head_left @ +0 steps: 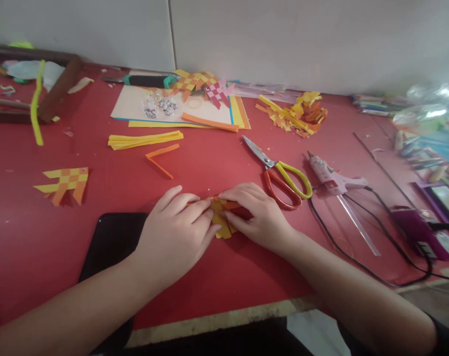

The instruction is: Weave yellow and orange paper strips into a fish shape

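Between my hands, low over the red table, are woven yellow and orange paper strips (223, 228), partly hidden by my fingers. My left hand (178, 227) closes on their left side, thumb and fingertips against the paper. From the right, my right hand (257, 215) pinches the other side between thumb and fingers. A finished woven paper fish (69, 183) with a small eye lies at the left. Beyond my hands are a folded orange strip (161, 159) and a bundle of yellow strips (145, 140).
Scissors (271, 168) and a pink glue gun (334, 178) with its cord lie to the right. A black phone (111, 242) is under my left forearm. Farther back are paper sheets (128, 106), a scrap pile (302, 116) and a wooden frame (61, 89).
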`<act>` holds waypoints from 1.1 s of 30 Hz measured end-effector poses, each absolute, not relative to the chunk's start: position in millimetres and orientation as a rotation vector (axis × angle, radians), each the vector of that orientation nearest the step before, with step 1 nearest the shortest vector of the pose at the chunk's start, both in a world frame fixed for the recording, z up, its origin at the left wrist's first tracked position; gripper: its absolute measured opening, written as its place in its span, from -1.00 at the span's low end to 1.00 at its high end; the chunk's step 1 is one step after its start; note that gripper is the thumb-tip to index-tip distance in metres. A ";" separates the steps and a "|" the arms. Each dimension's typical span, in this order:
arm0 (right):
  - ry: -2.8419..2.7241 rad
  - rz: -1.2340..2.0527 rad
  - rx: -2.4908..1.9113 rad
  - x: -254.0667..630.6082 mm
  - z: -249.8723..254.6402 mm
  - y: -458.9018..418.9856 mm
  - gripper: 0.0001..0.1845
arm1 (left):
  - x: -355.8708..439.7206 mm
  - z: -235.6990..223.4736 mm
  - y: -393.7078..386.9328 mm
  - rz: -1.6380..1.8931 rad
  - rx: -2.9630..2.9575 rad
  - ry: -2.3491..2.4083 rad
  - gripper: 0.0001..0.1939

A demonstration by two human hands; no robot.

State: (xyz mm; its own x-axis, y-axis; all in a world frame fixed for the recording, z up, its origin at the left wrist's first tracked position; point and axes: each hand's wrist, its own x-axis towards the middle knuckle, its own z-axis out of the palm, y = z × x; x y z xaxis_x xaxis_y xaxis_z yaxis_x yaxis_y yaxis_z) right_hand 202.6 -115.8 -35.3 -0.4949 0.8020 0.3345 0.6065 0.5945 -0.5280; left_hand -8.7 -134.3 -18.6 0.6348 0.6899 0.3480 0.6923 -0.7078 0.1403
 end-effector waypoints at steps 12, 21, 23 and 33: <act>-2.253 0.510 -1.123 203.4 -33.6 -115.5 -0.78 | -7.8 -20.2 -133.3 -0.595 -2.800 -1.211 -0.76; -2.252 0.447 -0.969 207.3 -38.9 -113.7 -0.82 | -5.1 -19.7 -132.1 -0.605 -2.796 -1.137 -0.77; -2.258 0.446 -0.967 207.7 -39.2 -113.8 -0.81 | -4.6 -21.8 -132.3 -0.593 -2.813 -1.077 -0.76; -2.294 0.439 -0.939 215.4 -41.5 -109.0 -0.75 | -13.3 -29.3 -129.6 -0.669 -2.932 -1.118 -0.70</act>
